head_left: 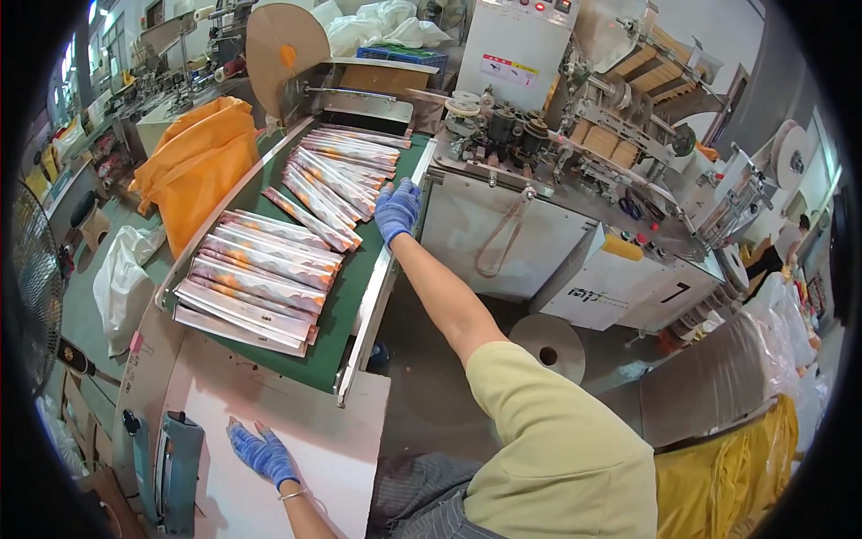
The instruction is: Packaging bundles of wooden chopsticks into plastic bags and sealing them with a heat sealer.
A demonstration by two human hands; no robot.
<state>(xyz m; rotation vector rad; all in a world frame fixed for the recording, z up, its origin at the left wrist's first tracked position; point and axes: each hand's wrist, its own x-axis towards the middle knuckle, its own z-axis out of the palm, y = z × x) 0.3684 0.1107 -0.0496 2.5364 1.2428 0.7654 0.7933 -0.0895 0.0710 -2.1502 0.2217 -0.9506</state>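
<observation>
Packets [260, 269] lie on conveyor belt [364, 269] in overlapping groups, one nearer, others behind. Right hand [398, 211] at belt's right edge, beside the packets. Worktop [346, 431] before belt's near end; left hand [262, 452] above or on it, cannot tell which; tabletop device [182, 472] left of that hand. Left of conveyor: sack [126, 292]; farther left, fan [36, 278]. Right: machine cabinet [467, 225], reel [525, 346] on floor before it. Behind: crate [417, 59], plastic bags [382, 27] on top.

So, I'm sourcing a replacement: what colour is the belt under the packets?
The belt is dark green, clearest in the head view.
</observation>
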